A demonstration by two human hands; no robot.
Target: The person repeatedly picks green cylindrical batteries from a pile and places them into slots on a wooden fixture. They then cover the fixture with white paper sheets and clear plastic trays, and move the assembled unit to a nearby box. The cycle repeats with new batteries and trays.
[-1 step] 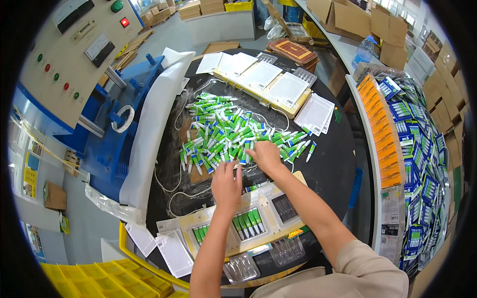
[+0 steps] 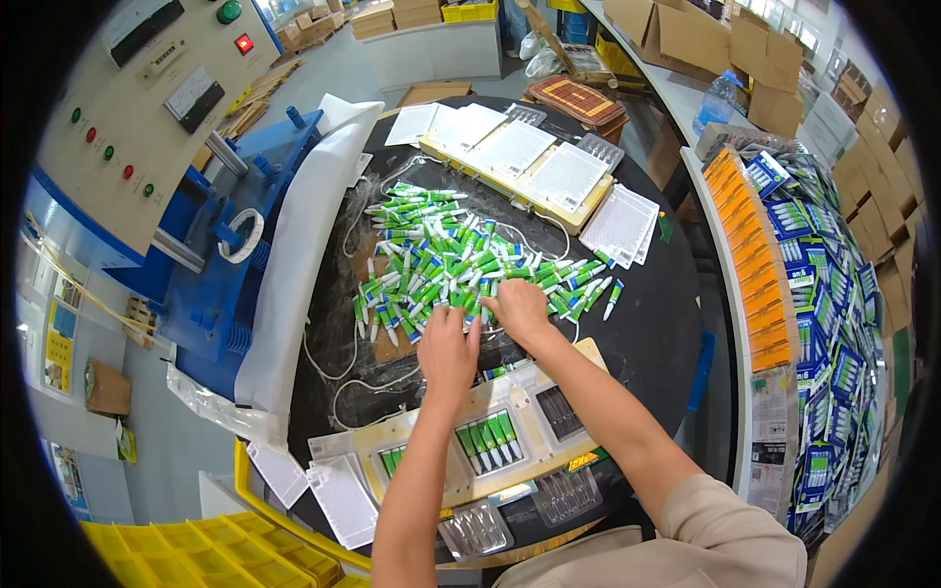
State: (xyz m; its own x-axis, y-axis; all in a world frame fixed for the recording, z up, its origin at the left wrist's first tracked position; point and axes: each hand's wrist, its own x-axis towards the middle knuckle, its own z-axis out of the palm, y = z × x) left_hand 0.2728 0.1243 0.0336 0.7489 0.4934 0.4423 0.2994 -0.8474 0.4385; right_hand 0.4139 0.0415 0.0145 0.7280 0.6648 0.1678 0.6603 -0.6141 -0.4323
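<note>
A round black table (image 2: 652, 323) carries the work, its surface scuffed and dusty. A loose heap of green-and-white tubes (image 2: 431, 260) covers its middle, spreading toward the right edge. The left hand (image 2: 449, 358) and right hand (image 2: 521, 312) are slightly apart at the heap's near side, fingers among the tubes; whether either grips one I cannot tell.

Along the table's near edge lies a cream frame (image 2: 524, 421), tubes lined up in its middle compartment and more in the left one, partly behind the left forearm. Clear blister trays (image 2: 567, 495) sit between it and the rim. By the far edge, a second frame (image 2: 495, 186) bears white perforated cards (image 2: 515, 147). A pale cord (image 2: 343, 397) loops near the left edge.

Beyond that edge stands a blue machine (image 2: 196, 294) with a control panel (image 2: 118, 127), one red light glowing. A yellow crate (image 2: 186, 549) is at lower left. Past the table's right edge, blue-and-green packs (image 2: 823, 343) are heaped beside an orange row, with cardboard boxes (image 2: 691, 39) farther back.
</note>
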